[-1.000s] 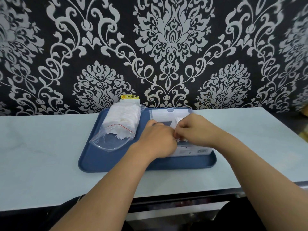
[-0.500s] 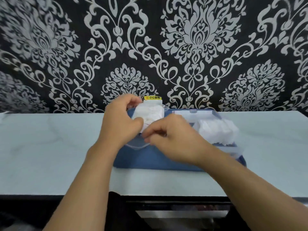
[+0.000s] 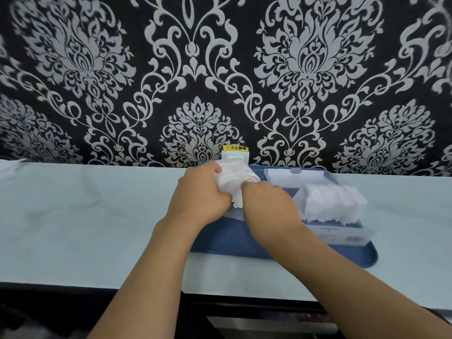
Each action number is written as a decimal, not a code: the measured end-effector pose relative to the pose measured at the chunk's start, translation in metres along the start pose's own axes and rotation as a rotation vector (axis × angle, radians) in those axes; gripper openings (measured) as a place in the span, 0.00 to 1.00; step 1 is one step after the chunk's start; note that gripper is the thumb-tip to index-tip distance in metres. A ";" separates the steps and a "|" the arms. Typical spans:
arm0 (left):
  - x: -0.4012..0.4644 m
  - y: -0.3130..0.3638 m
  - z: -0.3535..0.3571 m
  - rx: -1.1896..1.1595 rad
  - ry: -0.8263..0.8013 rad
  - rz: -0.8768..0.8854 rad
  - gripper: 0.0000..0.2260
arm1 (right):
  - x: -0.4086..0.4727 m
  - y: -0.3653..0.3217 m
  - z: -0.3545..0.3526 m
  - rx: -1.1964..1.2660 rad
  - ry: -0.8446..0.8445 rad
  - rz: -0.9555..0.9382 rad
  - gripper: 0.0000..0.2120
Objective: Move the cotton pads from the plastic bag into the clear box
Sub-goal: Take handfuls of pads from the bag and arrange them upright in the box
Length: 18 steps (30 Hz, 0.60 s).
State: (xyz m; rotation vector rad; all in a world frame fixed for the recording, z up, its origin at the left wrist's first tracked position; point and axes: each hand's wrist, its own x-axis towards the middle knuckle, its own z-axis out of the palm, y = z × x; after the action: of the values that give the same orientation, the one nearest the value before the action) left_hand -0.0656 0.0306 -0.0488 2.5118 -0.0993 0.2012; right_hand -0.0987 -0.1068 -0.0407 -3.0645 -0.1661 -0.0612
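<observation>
While both forearms rose from the bottom edge of the frame toward its centre, the hands met over the left half of the tray [image 3: 244, 248], which sat just right of centre on the pale table [image 3: 85, 216]. The right hand [image 3: 267, 204] lay lower and nearer, its back to the camera and its fingers curled out of sight toward the bag [image 3: 234, 177]; how far they were parted could not be told, though they seemed to be pinching at the pads [image 3: 237, 200], a scalloped white edge of which showed between the two hands. The left hand [image 3: 199, 192] was a little higher and left of it, fingers wrapped closed around the bag's left side, bunching the plastic. The bag's long axis ran up the frame, away from the person, with its mouth apparently at the near end, right at the right hand's fingertips.

To the right of the hands, in the right half of the tray, stood the box [image 3: 342, 233], open, with a white heap of pads already standing above its rim and its lid [image 3: 296, 173] lying back toward the wall. So the pads in hand lay left of their goal, and the right hand was the nearer one to carry them across; the move looked like a short sideways sweep to the right. Behind the bag, against the patterned wall, a white socket [image 3: 235, 156] with a yellow label showed.
</observation>
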 end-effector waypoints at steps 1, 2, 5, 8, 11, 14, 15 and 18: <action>-0.001 0.003 -0.001 -0.021 0.027 -0.019 0.26 | -0.002 0.000 -0.003 -0.032 0.047 -0.013 0.15; -0.003 0.005 -0.003 -0.036 0.050 -0.040 0.26 | -0.003 0.001 -0.005 -0.060 0.088 -0.025 0.17; -0.005 0.006 -0.003 -0.024 0.054 -0.086 0.23 | -0.004 0.002 -0.009 -0.085 0.122 -0.028 0.26; -0.005 0.005 0.001 0.028 0.025 -0.097 0.21 | 0.000 0.003 -0.005 -0.099 0.091 -0.030 0.35; -0.005 0.009 0.001 -0.005 0.032 -0.078 0.21 | 0.006 0.006 0.001 -0.108 0.089 -0.043 0.38; -0.005 0.011 0.000 -0.056 0.036 -0.060 0.22 | 0.015 0.009 0.009 -0.093 0.096 -0.044 0.43; -0.005 0.010 0.001 -0.080 0.021 -0.059 0.23 | 0.020 0.010 0.012 -0.077 0.084 -0.039 0.43; -0.005 0.010 0.001 -0.121 -0.016 -0.064 0.26 | 0.032 0.013 0.016 -0.009 0.077 -0.006 0.40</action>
State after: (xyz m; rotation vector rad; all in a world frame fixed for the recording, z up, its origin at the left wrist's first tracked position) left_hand -0.0714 0.0224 -0.0449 2.3923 -0.0362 0.1444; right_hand -0.0652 -0.1147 -0.0560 -3.0644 -0.1717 -0.1800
